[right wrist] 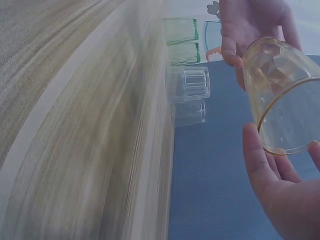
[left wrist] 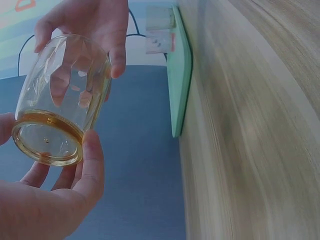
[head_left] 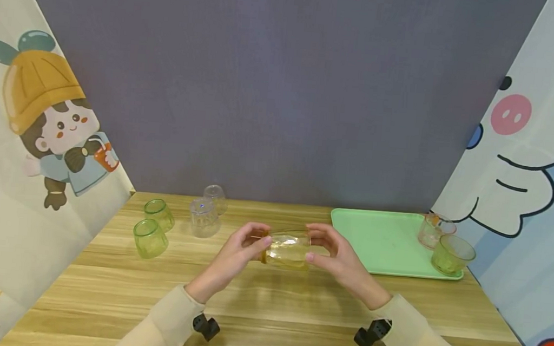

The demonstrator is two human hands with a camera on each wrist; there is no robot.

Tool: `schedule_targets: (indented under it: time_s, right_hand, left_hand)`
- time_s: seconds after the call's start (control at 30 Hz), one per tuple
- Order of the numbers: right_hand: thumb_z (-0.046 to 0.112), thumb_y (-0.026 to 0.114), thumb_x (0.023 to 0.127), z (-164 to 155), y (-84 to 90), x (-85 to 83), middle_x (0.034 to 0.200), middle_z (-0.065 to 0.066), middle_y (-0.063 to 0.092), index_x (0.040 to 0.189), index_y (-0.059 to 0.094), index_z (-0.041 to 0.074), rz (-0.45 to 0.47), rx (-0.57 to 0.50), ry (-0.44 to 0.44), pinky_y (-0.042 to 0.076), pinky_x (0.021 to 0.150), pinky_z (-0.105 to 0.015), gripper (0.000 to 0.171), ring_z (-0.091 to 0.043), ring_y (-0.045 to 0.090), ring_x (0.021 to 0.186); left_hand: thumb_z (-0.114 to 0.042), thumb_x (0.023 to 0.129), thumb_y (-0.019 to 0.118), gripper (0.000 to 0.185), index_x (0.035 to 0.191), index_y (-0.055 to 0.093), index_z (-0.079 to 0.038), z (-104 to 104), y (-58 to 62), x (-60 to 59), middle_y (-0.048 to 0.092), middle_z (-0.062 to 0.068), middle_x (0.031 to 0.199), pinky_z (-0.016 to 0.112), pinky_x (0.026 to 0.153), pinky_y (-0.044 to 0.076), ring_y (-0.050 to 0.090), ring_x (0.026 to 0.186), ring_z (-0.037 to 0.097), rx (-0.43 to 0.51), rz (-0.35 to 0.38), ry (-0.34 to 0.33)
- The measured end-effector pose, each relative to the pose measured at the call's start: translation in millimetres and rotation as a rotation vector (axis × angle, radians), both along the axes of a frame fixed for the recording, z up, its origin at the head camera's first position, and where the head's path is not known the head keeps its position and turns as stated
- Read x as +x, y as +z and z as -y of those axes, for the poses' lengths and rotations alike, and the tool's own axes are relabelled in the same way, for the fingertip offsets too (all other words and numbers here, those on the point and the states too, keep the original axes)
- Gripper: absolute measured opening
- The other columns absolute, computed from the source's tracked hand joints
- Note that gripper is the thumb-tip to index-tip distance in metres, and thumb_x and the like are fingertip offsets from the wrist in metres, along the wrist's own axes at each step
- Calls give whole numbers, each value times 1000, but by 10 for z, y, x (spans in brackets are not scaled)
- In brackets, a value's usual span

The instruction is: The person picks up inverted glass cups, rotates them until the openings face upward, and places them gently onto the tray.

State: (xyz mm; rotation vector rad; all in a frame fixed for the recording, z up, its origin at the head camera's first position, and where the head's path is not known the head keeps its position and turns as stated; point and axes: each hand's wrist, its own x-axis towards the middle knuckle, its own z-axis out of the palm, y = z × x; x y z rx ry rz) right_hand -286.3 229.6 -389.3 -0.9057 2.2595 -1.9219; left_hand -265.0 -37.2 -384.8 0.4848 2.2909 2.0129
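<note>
Fingers and thumb of the left hand (head_left: 239,250) curl around the base of an amber glass (head_left: 287,251); those of the right hand (head_left: 340,258) pinch its rim. Held sideways above the wooden table (head_left: 275,314), its long axis runs roughly level from hand to hand, mouth facing right. Rightward, a green tray (head_left: 374,243) bears two glasses (head_left: 451,255); leftward stand green tumblers (head_left: 150,240) and clear tumblers (head_left: 204,220).

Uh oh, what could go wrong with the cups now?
The yellow cup is held sideways above the table by fingers at both ends, so it might slip and fall. A pink cup and a yellow-green cup stand close together at the right end of the green tray, so a bump could clink them.
</note>
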Motion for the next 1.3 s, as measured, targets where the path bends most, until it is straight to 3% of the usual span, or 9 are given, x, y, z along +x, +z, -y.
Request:
schedule_targets:
  time_s: [0.1,0.23,0.43,0.7,0.83,0.93,1.07,1.17,1.3]
  right_hand:
    - [6,73,92,0,14,-4,134,-21,55,144,49,3,-9,0,-1,49,102,-44,57,-46,50,125]
    - [6,73,92,-7,23,-19,134,-23,55,144,49,3,-28,6,1,49,101,-33,57,-35,54,123]
    - [5,73,92,-18,33,-33,133,-21,55,144,48,-1,-40,8,-1,49,100,-29,59,-25,56,120]
    - [4,73,91,-33,40,-36,133,-21,56,144,47,-4,-49,19,-5,49,103,-45,59,-26,57,120]
    - [5,73,91,-39,48,-39,133,-21,56,144,47,-4,-49,18,-3,49,102,-44,59,-26,57,119]
    - [4,73,92,-43,57,-45,133,-22,56,143,47,-5,-57,22,-2,51,99,-36,58,-25,58,118]
    - [4,72,92,-43,81,-51,133,-21,57,143,47,-5,-70,36,-4,51,100,-41,58,-26,58,118]
    - [3,73,92,-42,103,-56,133,-21,58,143,48,-4,-79,46,-3,49,102,-47,57,-31,57,119]
    - [3,73,91,-54,121,-65,133,-21,57,143,49,-3,-86,50,4,50,101,-40,57,-42,55,121]
  left_hand:
    - [-25,103,62,44,138,52,-1,7,-1,-10,57,18,131,38,93,53,58,119,36,-1,5,-7]
    - [-26,102,62,46,138,52,0,11,5,-16,57,18,131,39,94,53,58,119,36,0,8,-7]
    - [-28,102,63,44,138,54,-5,2,27,-6,58,14,131,42,95,54,60,117,31,12,13,3]
    - [-28,101,64,44,138,54,-7,-8,41,8,58,13,131,43,95,54,59,119,31,24,20,-2]
    - [-28,101,64,43,138,54,-7,-8,39,4,58,13,131,42,95,54,59,119,31,16,12,-1]
    - [-28,102,63,43,138,54,-6,-9,32,-9,58,15,131,41,94,55,60,117,31,4,2,-5]
    - [-26,103,62,42,137,54,-3,-19,29,-27,57,17,130,40,93,55,60,116,32,-8,-17,-7]
    - [-24,103,61,41,137,54,-2,-20,32,-31,57,18,129,39,92,55,60,116,33,-11,-28,-6]
    - [-24,104,61,40,136,54,-1,-14,38,-32,58,18,129,38,91,56,58,118,38,-9,-39,-10]
